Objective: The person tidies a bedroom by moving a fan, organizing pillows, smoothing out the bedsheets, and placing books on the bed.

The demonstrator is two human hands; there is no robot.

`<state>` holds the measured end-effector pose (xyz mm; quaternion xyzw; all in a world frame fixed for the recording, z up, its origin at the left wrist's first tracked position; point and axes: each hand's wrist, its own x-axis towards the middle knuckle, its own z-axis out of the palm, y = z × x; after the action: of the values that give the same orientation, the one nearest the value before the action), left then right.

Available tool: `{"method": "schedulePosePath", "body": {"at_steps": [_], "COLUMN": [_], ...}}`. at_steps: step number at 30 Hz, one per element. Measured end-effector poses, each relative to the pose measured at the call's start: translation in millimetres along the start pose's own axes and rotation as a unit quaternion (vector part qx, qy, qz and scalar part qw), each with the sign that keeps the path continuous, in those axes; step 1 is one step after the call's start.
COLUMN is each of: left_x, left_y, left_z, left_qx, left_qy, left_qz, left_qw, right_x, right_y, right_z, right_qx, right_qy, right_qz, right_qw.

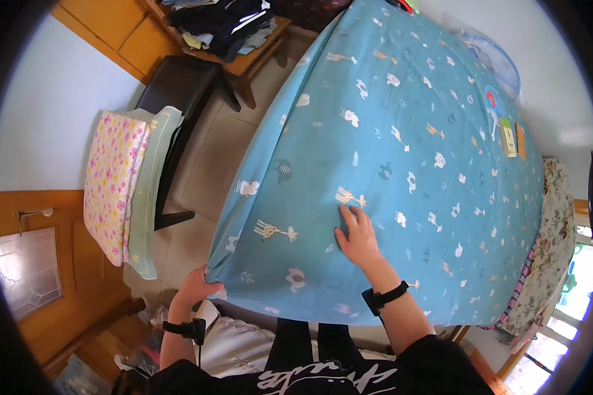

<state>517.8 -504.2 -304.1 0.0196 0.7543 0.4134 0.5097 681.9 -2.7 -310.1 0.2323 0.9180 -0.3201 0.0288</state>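
Note:
A teal sheet (389, 118) printed with giraffes, elephants and other animals covers the bed, with loose folds along its left edge. My left hand (201, 284) is closed on the sheet's near-left corner, which is bunched at the fingers. My right hand (354, 234) rests on top of the sheet near the middle of its lower part, fingers apart and slightly bent, holding nothing. Black bands with small devices circle both wrists. Below the near edge, a cream embroidered cloth (237, 342) shows beside my legs.
A dark chair (178, 79) bears folded floral and green bedding (115, 178). Clothes (224, 29) lie on a wooden stand (247, 69) behind it. A wooden door (79, 263) is at left, tiled floor (207, 158) alongside the bed, floral fabric (550, 217) and a bright window (566, 303) at right.

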Motion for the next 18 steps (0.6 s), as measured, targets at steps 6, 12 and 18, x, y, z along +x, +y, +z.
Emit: {"method": "schedulePosePath", "body": {"at_steps": [6,12,18], "left_x": [54,39,107], "left_y": [-76,-93,-183], "left_z": [-5,-9,-24], "left_qx": [0.112,-0.013,0.064], "left_qy": [0.015,0.010,0.086], "left_qz": [-0.060,-0.081,-0.081], "left_qw": [0.992,0.997,0.991], "right_x": [38,74,77], "right_y": [21,66,92], "right_z": [27,30,80], "right_qx": [-0.171,-0.237,-0.239], "right_qy": [-0.071,-0.008,-0.038], "right_qz": [0.021,0.079,0.109], "right_qw": [0.983,0.968,0.964]}}
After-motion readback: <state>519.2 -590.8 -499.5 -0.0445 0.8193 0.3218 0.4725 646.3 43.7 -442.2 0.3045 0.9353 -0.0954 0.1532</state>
